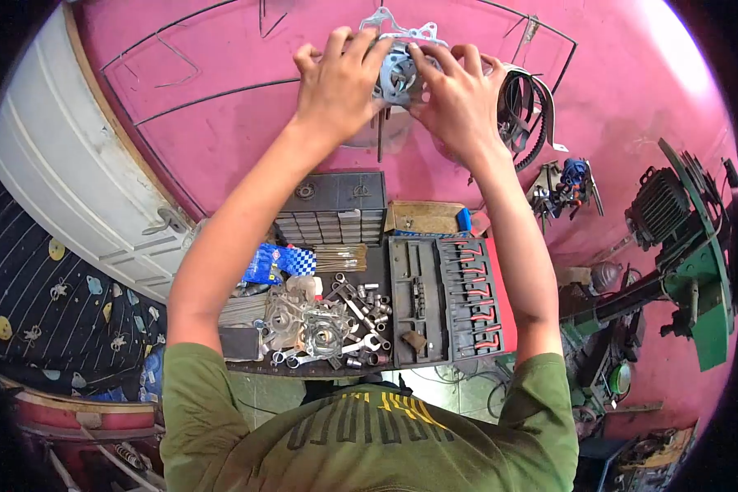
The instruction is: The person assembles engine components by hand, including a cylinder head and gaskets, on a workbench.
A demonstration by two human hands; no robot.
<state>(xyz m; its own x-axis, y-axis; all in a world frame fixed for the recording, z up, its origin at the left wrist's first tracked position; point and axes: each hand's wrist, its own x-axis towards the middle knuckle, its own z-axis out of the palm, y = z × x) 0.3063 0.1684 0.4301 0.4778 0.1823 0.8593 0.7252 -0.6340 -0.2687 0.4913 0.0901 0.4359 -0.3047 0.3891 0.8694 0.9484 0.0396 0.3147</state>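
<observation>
Both my hands are raised high in front of the pink wall, holding up several flat grey engine gaskets between them. The gaskets have bolt holes and round openings, and one outline sticks up above my fingers. My left hand grips the left edge, fingers bent over it. On the right side, my right hand pinches the same pieces with thumb and fingers. My fingers partly cover the gaskets, so how they are stacked is hard to tell.
Below my arms is a workbench with wrenches, sockets, plastic-wrapped gaskets, an open tool case and a drawer cabinet. A green drill press stands at the right. Belts hang on the wall.
</observation>
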